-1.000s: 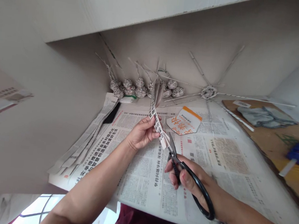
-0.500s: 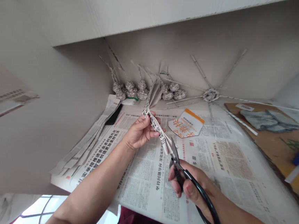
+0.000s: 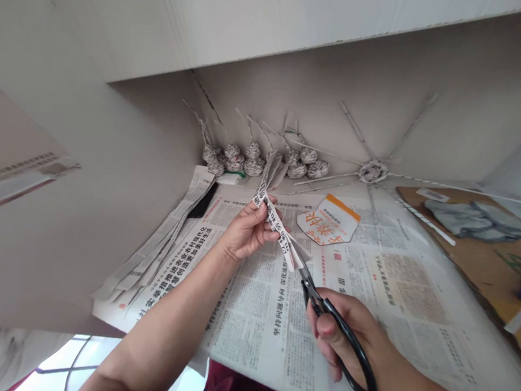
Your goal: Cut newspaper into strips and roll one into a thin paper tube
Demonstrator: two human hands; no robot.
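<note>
Between thumb and fingers, my left hand (image 3: 251, 228) pinches a folded bundle of newspaper strips (image 3: 280, 224) above the middle of the table. The strips' upper end bends back toward the wall, and their lower end points at my right hand. My right hand (image 3: 344, 330) is wrapped round the black handles of a pair of scissors (image 3: 364, 363). The blades lie at the lower end of the strips, partly hidden by the paper; they look nearly closed. Beneath both hands are spread newspaper sheets (image 3: 248, 334).
Several woven paper gourds (image 3: 254, 161) line the back wall. Right of them leans a paper-stick ring with long spokes (image 3: 372, 171). More newspaper strips (image 3: 165, 242) lie left, beside a black flat object (image 3: 203, 201). A hexagonal card (image 3: 329, 220), cardboard (image 3: 474, 251) and cloth (image 3: 477, 217) lie right.
The scissors' handles have come together and the blades, spread before, are now nearly closed at the strips' end. My left hand keeps its hold. The whole view has shifted slightly.
</note>
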